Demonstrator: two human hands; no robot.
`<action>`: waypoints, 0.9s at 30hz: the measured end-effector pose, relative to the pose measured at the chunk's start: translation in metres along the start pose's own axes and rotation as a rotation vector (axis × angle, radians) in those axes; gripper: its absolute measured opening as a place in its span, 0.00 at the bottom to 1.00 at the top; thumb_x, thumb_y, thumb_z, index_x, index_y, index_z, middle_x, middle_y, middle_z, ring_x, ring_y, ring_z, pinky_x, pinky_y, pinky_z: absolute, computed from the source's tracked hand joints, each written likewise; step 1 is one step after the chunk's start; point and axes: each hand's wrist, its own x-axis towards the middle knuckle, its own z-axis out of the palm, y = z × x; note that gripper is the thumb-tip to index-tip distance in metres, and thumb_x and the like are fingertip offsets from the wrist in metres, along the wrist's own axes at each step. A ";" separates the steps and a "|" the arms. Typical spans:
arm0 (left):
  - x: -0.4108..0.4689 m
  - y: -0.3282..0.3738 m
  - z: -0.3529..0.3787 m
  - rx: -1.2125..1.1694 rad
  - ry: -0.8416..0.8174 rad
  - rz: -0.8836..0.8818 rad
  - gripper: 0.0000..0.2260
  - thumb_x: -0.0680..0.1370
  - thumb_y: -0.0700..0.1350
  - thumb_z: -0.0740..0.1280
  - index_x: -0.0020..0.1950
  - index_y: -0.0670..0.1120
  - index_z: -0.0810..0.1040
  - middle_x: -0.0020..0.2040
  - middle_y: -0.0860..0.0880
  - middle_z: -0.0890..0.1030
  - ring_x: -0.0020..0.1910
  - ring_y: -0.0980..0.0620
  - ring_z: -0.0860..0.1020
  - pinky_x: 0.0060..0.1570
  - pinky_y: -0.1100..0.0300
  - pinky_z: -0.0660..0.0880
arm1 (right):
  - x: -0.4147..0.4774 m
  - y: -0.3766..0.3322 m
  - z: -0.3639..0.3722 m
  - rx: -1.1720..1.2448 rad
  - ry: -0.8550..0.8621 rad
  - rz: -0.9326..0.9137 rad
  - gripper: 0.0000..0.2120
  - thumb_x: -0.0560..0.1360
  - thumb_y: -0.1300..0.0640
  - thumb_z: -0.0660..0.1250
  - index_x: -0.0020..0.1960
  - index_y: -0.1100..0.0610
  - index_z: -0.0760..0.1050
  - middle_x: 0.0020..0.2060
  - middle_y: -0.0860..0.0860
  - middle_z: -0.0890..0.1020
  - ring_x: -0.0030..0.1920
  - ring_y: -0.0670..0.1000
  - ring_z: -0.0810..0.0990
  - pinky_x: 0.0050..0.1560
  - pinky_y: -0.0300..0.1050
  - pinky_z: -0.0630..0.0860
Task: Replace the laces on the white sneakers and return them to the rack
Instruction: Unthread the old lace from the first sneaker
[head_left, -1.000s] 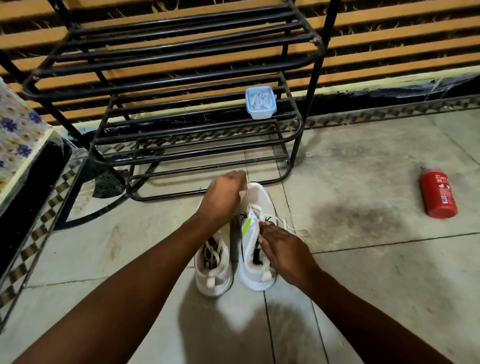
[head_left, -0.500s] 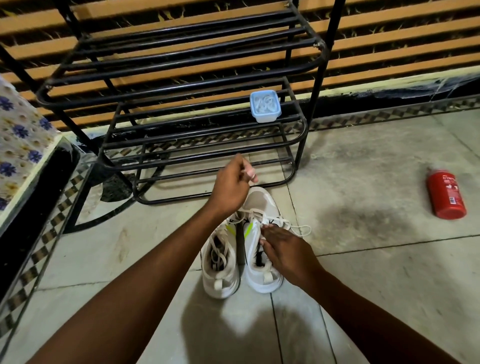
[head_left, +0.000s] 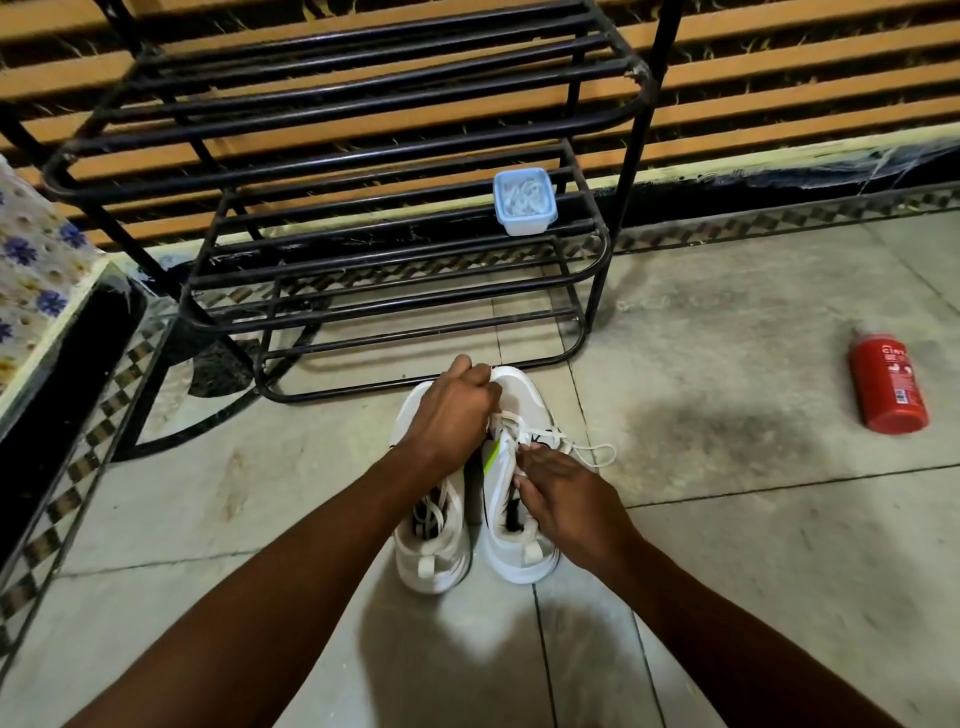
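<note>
Two white sneakers stand side by side on the floor, heels toward me: the left sneaker (head_left: 432, 545) and the right sneaker (head_left: 519, 540). My left hand (head_left: 452, 415) is curled over the toes and grips a strand of white lace (head_left: 592, 451) from the right sneaker. My right hand (head_left: 561, 499) pinches the lace at that sneaker's eyelets. A loose loop of lace trails off to the right. The black metal rack (head_left: 363, 249) stands just behind the shoes.
A small pale blue tub (head_left: 523, 201) holding white laces sits on the rack's middle shelf. A red bottle (head_left: 887, 384) lies on the tiled floor at the right. A flowered cloth (head_left: 31, 270) and a dark ledge border the left side.
My left hand had lifted with the lace half a second ago and has come back down over the sneaker toes. My right hand stays at the eyelets.
</note>
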 end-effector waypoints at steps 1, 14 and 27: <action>0.001 0.004 -0.007 0.018 0.088 0.018 0.08 0.69 0.33 0.73 0.45 0.42 0.84 0.43 0.46 0.78 0.47 0.43 0.73 0.36 0.51 0.73 | 0.000 0.001 -0.001 0.003 0.004 -0.007 0.22 0.82 0.46 0.56 0.66 0.55 0.79 0.63 0.50 0.82 0.66 0.49 0.78 0.68 0.42 0.72; 0.014 0.025 -0.064 -0.950 0.370 -0.252 0.11 0.84 0.41 0.63 0.44 0.44 0.80 0.39 0.49 0.81 0.42 0.44 0.82 0.44 0.49 0.79 | 0.001 -0.002 0.001 0.021 0.047 -0.043 0.21 0.81 0.48 0.59 0.63 0.58 0.81 0.59 0.53 0.84 0.63 0.50 0.80 0.68 0.39 0.69; 0.000 0.014 -0.014 0.002 -0.319 -0.376 0.10 0.80 0.43 0.67 0.61 0.46 0.79 0.62 0.44 0.80 0.62 0.41 0.78 0.50 0.52 0.73 | 0.002 -0.001 0.001 0.022 0.013 0.007 0.21 0.81 0.46 0.59 0.65 0.56 0.80 0.61 0.51 0.83 0.66 0.49 0.78 0.65 0.47 0.76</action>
